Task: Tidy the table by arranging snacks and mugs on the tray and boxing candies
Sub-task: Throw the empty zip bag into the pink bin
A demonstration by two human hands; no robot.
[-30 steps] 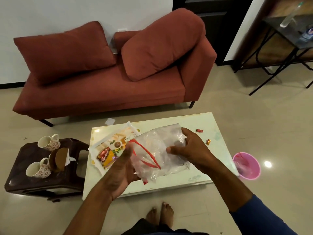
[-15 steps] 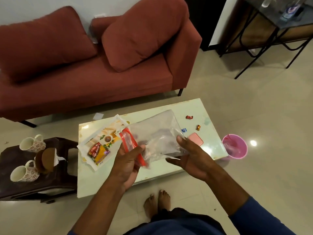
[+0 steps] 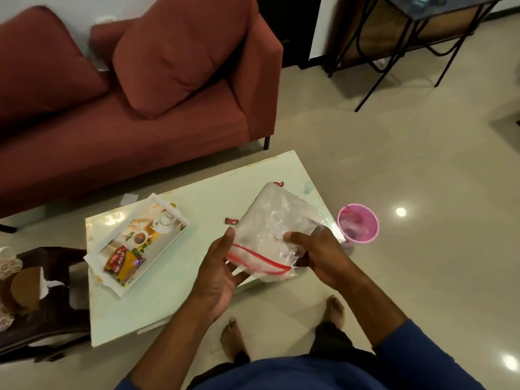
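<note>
Both hands hold a clear plastic zip bag [image 3: 274, 220] with a red seal strip above the pale green table [image 3: 174, 288]. My left hand [image 3: 218, 273] grips its sealed edge from the left, my right hand [image 3: 319, 256] from the right. A white printed tray [image 3: 157, 205] lies on the table's left part with a red and yellow snack packet [image 3: 123, 264] in it. Two red wrapped candies lie on the table, one [image 3: 231, 220] beside the bag, one [image 3: 279, 183] just beyond it. Patterned mugs [image 3: 8, 266] stand on a dark stool at the left edge, partly cut off.
A red sofa [image 3: 126, 122] with cushions runs behind the table. A pink bin [image 3: 358, 223] stands on the floor right of the table. The dark stool [image 3: 53, 313] sits left of it. A black metal-framed desk [image 3: 416, 29] is at the back right. My bare feet are below.
The view has swung right and down. The bag has turned in my hands, its red seal now nearest me, and both hands have shifted right over the table's right end.
</note>
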